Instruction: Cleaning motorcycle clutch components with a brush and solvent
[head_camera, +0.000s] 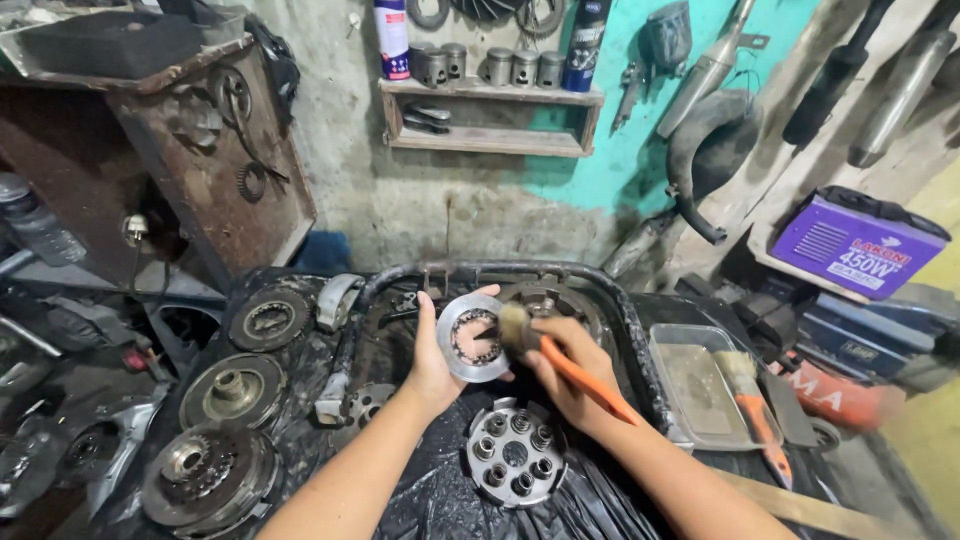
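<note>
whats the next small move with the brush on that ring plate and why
Probably sweep the brush around the toothed inner edge of the ring plate. The left hand holds it over the black tub, and the right hand has bristles on just one spot.

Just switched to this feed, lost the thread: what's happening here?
A person holds a metal ring plate upright in the left hand and works a brush with an orange handle against it with the right hand, over a dark tub. A round hub with posts lies just below; a second brush rests in a tray at right.
</note>
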